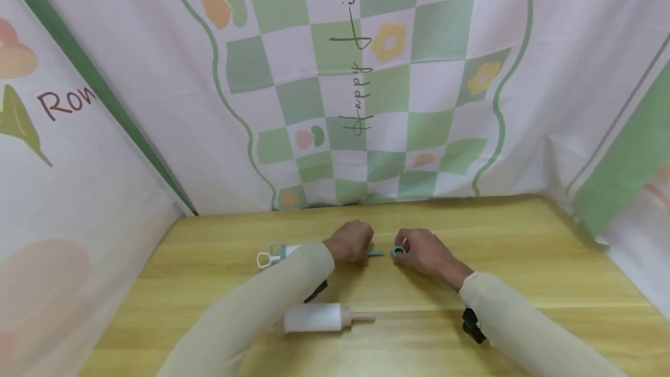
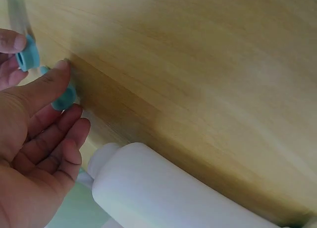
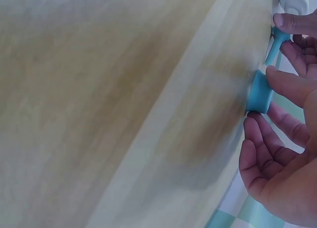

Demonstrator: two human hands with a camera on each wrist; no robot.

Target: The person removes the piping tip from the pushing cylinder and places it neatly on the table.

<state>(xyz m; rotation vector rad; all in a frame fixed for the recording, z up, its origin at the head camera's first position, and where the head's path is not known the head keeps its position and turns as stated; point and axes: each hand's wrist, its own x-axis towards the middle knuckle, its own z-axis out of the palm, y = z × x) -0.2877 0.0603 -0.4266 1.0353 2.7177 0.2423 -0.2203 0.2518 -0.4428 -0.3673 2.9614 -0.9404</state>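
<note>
My left hand (image 1: 352,242) pinches a teal nozzle (image 3: 276,45) between thumb and fingers, its thin tip pointing toward my right hand (image 1: 426,253). That right hand grips a short teal ring-shaped collar (image 3: 259,93) by its sides, its round opening visible in the head view. Collar and nozzle tip are close together with a small gap between them. Beside the left hand lies a white bottle (image 2: 168,188) on its side, mostly covered by the left sleeve in the head view, where a teal band (image 1: 283,251) and a white loop-shaped part (image 1: 264,260) show at its far end.
Closer to me, a second white bottle (image 1: 314,317) with a beige neck and long thin spout lies on the wooden table (image 1: 523,249), partly behind the left forearm. A patterned cloth (image 1: 387,92) hangs along the table's back edge, with more cloth at both sides.
</note>
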